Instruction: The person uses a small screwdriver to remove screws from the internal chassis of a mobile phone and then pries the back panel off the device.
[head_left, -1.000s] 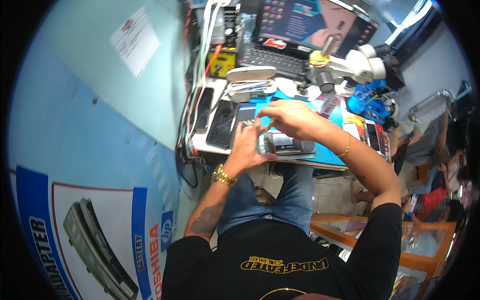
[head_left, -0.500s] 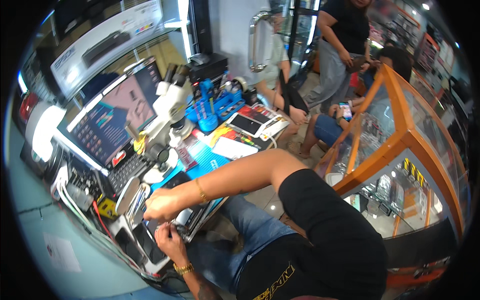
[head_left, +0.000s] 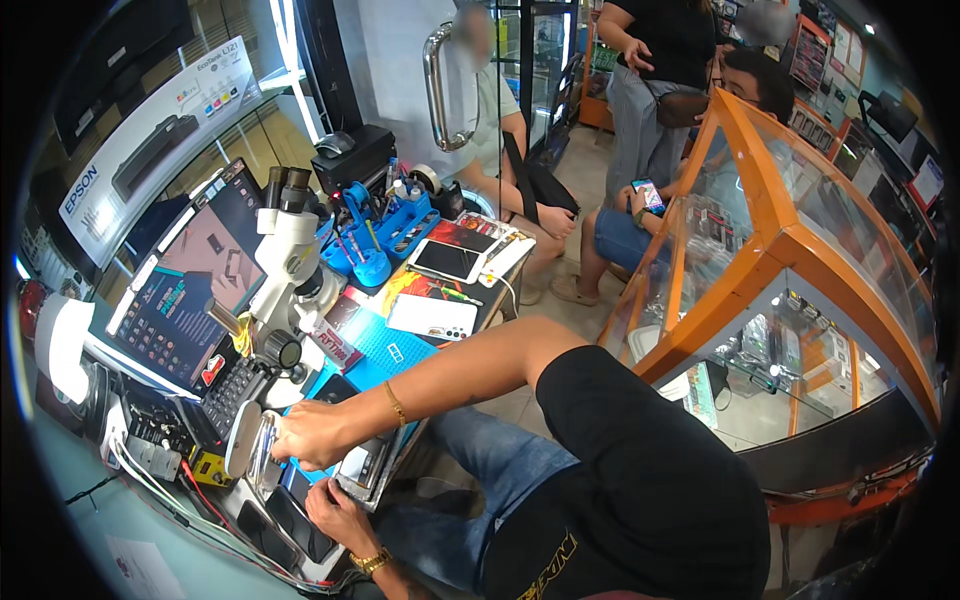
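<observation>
My right hand [head_left: 315, 435], with a gold bracelet at its wrist, is closed in a fist over the left of the workbench. It is beside an open container of thin tools [head_left: 263, 450]; whatever its fingers hold is hidden. Nearer me, my left hand [head_left: 338, 515], below a gold watch, has bent fingers and thumb close together at the bench edge. What they grip cannot be made out. Right beside it lies a flat phone-like device [head_left: 362, 460] with a shiny surface. Under my right forearm part of a blue work mat [head_left: 385, 350] shows, with a dark phone [head_left: 335, 388] on it.
A microscope [head_left: 293, 240] stands behind the mat, by a laptop [head_left: 190, 290]. Blue organizers [head_left: 410, 235], a white-framed phone [head_left: 447, 260] and a white phone [head_left: 432, 316] lie farther right. Cables [head_left: 160, 500] run along the left. An orange-framed glass case [head_left: 790, 250] and people are at right.
My right hand has moved slightly left and down, toward the tool container. My left hand has shifted down, apart from the right one. The whole view has also turned somewhat.
</observation>
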